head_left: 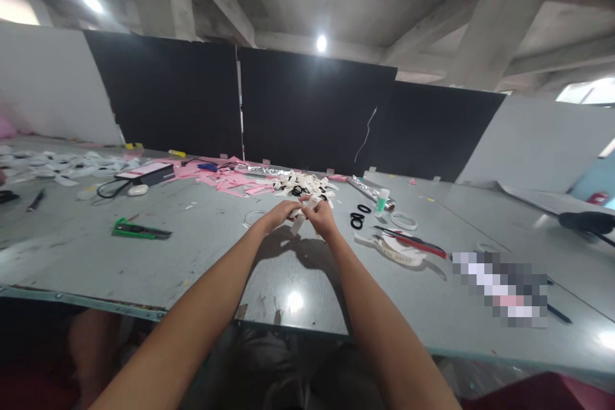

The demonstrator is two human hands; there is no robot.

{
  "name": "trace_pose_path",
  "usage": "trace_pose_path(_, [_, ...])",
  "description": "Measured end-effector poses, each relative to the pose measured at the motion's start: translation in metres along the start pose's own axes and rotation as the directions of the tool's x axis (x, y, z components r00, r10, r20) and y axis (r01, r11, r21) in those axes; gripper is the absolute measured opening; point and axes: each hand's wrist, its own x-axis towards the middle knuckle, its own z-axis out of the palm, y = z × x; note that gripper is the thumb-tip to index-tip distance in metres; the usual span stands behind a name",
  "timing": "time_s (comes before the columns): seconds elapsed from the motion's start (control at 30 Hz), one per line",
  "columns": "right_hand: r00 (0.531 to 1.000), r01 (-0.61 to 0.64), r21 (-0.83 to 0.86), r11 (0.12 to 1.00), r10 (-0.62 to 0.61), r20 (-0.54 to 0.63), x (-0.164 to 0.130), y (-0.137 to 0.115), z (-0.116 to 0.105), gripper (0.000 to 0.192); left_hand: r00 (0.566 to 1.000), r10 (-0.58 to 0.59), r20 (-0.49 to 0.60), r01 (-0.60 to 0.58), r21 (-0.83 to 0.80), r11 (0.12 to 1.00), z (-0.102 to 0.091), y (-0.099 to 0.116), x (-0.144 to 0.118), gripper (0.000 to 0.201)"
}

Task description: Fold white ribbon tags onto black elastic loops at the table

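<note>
Both my arms reach out over the grey table [202,256]. My left hand [279,213] and my right hand [321,216] meet above the table's middle and together pinch a small white strip [298,223] that hangs down between them. Just beyond my hands lies a heap of several white strips mixed with black loops [303,184]. The fingers are small in view and partly cover the strip.
Pink scraps [230,178] lie behind the heap. A green cutter [137,229] sits left, a dark box [147,173] with a cable farther left. Right of my hands are black rings [356,220], a tape roll [402,220], red-handled scissors [418,243], and a glue bottle [381,201]. Black panels stand behind.
</note>
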Motion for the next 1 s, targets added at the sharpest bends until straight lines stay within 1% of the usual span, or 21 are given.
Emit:
trace_pose_path(0.1, [0.999,0.003,0.037,0.999,-0.001,-0.037,0.001,0.000,0.000,0.035,0.999,-0.038,0.010,0.037,0.042,0.998,-0.001,-0.002,0.003,0.033])
trace_pose_path(0.2, [0.999,-0.015,0.095,0.995,0.019,-0.042,0.001,-0.001,0.000,0.038,0.998,-0.038,0.054,0.034,0.071,0.997,-0.003,-0.002,0.003,0.032])
trace_pose_path(0.3, [0.999,-0.015,0.105,0.994,0.020,-0.039,0.001,-0.001,0.000,0.039,0.997,-0.018,0.074,0.017,0.004,1.000,-0.004,-0.001,-0.001,0.030])
trace_pose_path(0.4, [0.999,-0.010,0.100,0.995,0.014,-0.047,0.001,-0.001,0.000,0.039,0.997,-0.018,0.069,0.024,-0.100,0.995,-0.004,0.001,-0.004,0.025])
trace_pose_path(0.5, [0.997,-0.037,0.121,0.992,0.045,-0.069,0.002,0.000,0.000,0.039,0.997,-0.022,0.067,0.036,-0.217,0.975,-0.004,0.001,-0.004,0.024])
trace_pose_path(0.63, [0.980,-0.131,0.193,0.972,0.157,-0.124,0.004,0.001,0.002,0.041,1.000,-0.008,0.023,0.017,-0.432,0.902,-0.001,0.000,-0.002,0.021])
trace_pose_path(0.73, [0.964,-0.180,0.245,0.953,0.221,-0.147,0.005,0.000,0.007,0.039,0.999,-0.023,-0.027,0.005,-0.532,0.847,0.003,-0.001,0.001,0.025])
trace_pose_path(0.8, [0.966,-0.171,0.259,0.951,0.213,-0.146,0.005,0.000,0.011,0.037,0.998,-0.052,-0.044,0.016,-0.590,0.807,0.005,0.000,0.003,0.030])
trace_pose_path(0.87, [0.973,-0.140,0.247,0.959,0.179,-0.144,0.005,-0.001,0.014,0.037,0.997,-0.070,-0.040,0.027,-0.652,0.758,0.007,0.000,0.006,0.034])
trace_pose_path(0.93, [0.977,-0.115,0.208,0.971,0.148,-0.152,0.006,-0.001,0.016,0.037,0.995,-0.090,-0.031,0.042,-0.704,0.709,0.007,0.002,0.007,0.035])
trace_pose_path(1.0, [0.977,-0.107,0.173,0.979,0.136,-0.163,0.006,0.000,0.017,0.036,0.992,-0.126,-0.032,0.063,-0.732,0.678,0.008,0.003,0.007,0.033])
